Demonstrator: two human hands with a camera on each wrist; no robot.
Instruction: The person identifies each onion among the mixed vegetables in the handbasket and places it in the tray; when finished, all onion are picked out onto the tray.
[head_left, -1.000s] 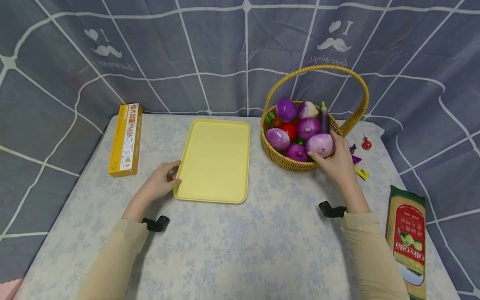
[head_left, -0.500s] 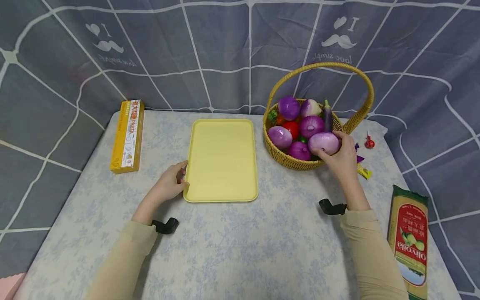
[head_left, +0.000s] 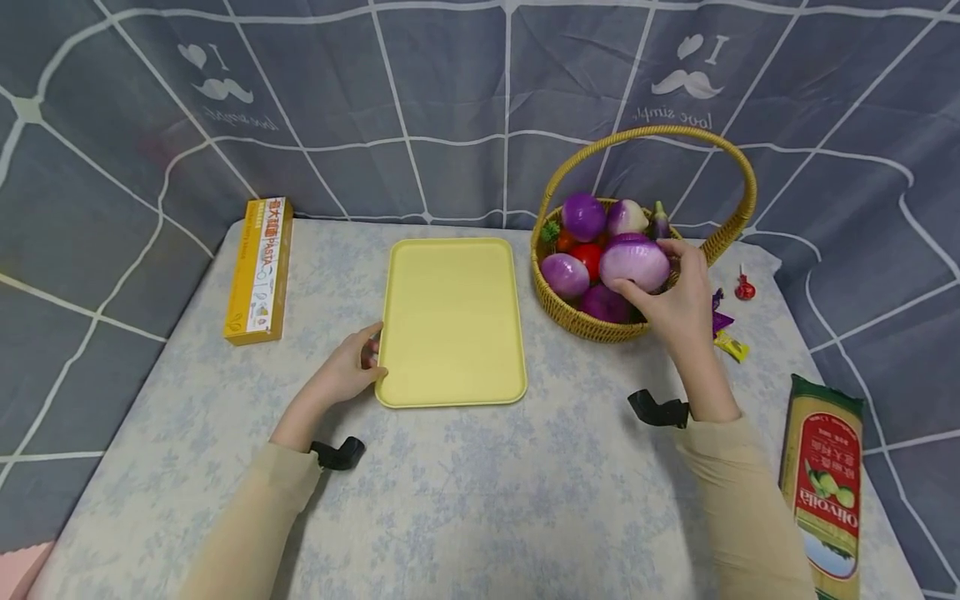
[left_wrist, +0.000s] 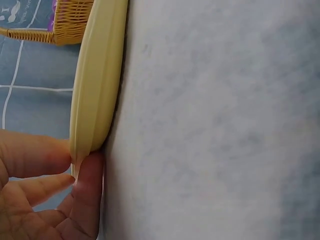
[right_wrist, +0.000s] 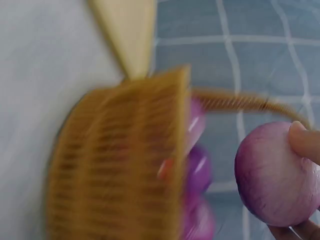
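My right hand (head_left: 675, 304) grips a purple onion (head_left: 633, 262) and holds it lifted just above the wicker basket (head_left: 592, 327). In the right wrist view the same onion (right_wrist: 275, 175) hangs beyond the basket wall (right_wrist: 120, 165), a fingertip on its upper edge. Several more purple onions, a red tomato (head_left: 588, 257) and an aubergine (head_left: 660, 223) lie in the basket. My left hand (head_left: 347, 373) pinches the near left corner of the empty yellow tray (head_left: 450, 317); thumb and fingers clasp the tray rim (left_wrist: 95, 100) in the left wrist view.
A yellow pasta box (head_left: 261, 268) lies at the table's left edge. A spaghetti packet (head_left: 825, 483) lies at the right front. Small wrapped sweets (head_left: 729, 343) and a red one (head_left: 744, 288) sit just right of the basket. A grey curtain hangs behind the table.
My right hand has raised the purple onion from the front of the basket up above its rim. The left hand keeps its hold on the tray corner.
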